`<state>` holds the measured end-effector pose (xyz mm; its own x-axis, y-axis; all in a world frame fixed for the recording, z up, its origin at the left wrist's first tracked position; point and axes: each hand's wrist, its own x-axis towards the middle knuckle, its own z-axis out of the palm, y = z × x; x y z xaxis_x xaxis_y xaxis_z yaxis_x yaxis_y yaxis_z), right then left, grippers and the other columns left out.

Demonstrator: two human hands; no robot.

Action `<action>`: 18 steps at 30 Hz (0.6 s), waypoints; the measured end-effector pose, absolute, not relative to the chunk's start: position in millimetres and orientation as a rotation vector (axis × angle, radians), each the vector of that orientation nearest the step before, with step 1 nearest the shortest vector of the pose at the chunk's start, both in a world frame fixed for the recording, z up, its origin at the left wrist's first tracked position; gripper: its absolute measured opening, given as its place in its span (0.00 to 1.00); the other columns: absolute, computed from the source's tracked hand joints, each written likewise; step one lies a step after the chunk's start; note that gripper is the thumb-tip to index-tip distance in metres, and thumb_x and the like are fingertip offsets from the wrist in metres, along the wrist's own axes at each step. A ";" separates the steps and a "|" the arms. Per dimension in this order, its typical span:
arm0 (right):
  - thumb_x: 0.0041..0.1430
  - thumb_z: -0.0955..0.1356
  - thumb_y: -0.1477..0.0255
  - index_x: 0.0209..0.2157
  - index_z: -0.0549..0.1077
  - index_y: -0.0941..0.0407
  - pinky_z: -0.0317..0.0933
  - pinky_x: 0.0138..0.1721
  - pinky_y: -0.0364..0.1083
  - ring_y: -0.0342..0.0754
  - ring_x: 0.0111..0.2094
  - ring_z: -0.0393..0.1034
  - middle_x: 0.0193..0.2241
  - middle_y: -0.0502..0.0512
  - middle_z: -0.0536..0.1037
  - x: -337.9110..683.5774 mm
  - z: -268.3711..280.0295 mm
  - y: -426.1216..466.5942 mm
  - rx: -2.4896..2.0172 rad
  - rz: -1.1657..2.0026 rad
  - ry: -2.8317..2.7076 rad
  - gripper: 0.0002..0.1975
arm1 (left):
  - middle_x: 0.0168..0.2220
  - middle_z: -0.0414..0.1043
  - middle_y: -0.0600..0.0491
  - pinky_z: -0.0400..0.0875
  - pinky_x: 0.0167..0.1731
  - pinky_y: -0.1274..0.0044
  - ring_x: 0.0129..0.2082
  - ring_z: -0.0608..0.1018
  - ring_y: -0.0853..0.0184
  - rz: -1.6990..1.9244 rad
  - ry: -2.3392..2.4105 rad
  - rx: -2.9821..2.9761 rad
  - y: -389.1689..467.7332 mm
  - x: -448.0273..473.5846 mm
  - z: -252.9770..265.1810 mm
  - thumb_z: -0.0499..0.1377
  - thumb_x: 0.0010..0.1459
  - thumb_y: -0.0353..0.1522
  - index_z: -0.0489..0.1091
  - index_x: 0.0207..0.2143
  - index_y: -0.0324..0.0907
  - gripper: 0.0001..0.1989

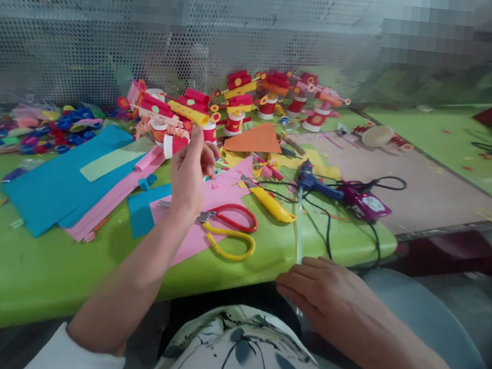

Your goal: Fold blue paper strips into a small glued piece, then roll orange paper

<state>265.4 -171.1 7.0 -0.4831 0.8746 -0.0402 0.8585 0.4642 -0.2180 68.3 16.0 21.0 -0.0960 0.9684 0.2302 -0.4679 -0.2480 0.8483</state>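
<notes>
My left hand (189, 176) is raised over the papers, thumb up and fingers loosely curled, with nothing visible between them. Just beyond it lies a red and white paper cup (175, 146), partly hidden by the hand. Below are red and yellow handled scissors (230, 229) on a pink paper sheet (188, 240), blades partly behind my wrist. At the table's front edge my right hand (312, 286) is closed around a long translucent glue stick (300, 230). Its far end meets a blue hot glue gun (310, 179) lying on the table.
A yellow utility knife (272, 203) lies beside the scissors. Blue paper sheets (61, 184) are at left, near a pile of colourful bits (55, 131). Several red cup crafts (234, 122) stand along the perforated metal panel (265, 30). Black cords (328, 233) trail around a purple box (368, 202).
</notes>
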 end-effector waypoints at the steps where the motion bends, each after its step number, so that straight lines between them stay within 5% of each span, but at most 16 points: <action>1: 0.70 0.62 0.75 0.31 0.77 0.54 0.63 0.34 0.48 0.50 0.31 0.74 0.28 0.54 0.79 268.0 5.3 -172.1 -1.606 0.299 -2.619 0.15 | 0.19 0.65 0.54 0.58 0.16 0.78 0.18 0.66 0.74 1.600 0.724 0.986 14.8 69.1 21.0 0.62 0.57 0.54 0.62 0.12 0.43 0.32; 4: 0.70 0.62 0.73 0.31 0.77 0.54 0.63 0.33 0.49 0.51 0.30 0.74 0.27 0.54 0.79 279.8 4.5 -175.3 -1.731 0.287 -2.570 0.16 | 0.23 0.70 0.52 0.59 0.16 0.79 0.17 0.64 0.76 1.580 0.743 1.015 13.5 69.7 20.1 0.62 0.57 0.54 0.63 0.13 0.42 0.31; 7: 0.72 0.62 0.68 0.41 0.78 0.53 0.66 0.34 0.46 0.50 0.34 0.77 0.35 0.55 0.82 302.7 8.8 -168.4 -1.757 0.345 -2.401 0.13 | 0.24 0.71 0.53 0.59 0.16 0.80 0.17 0.64 0.76 1.561 0.773 1.019 12.0 70.1 19.5 0.63 0.57 0.53 0.64 0.14 0.41 0.30; 12: 0.71 0.61 0.68 0.53 0.74 0.58 0.66 0.37 0.51 0.62 0.44 0.78 0.50 0.68 0.79 357.7 6.8 -106.3 -2.369 -0.341 -2.033 0.17 | 0.22 0.69 0.54 0.59 0.16 0.80 0.17 0.64 0.77 1.546 0.742 1.050 5.7 72.5 19.3 0.64 0.58 0.47 0.65 0.14 0.40 0.28; 18: 0.66 0.63 0.74 0.54 0.72 0.64 0.64 0.38 0.50 0.61 0.44 0.78 0.47 0.72 0.79 389.1 -10.4 -37.9 -2.521 -0.193 -2.152 0.18 | 0.23 0.70 0.54 0.61 0.18 0.81 0.17 0.63 0.78 1.530 0.768 1.098 4.9 72.0 15.6 0.65 0.59 0.44 0.66 0.15 0.40 0.26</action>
<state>389.1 -37.9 -10.4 0.1597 0.9868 -0.0277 0.9660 -0.1505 0.2101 72.0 4.9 15.6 -0.0252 0.9679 0.2499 -0.3780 -0.2406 0.8940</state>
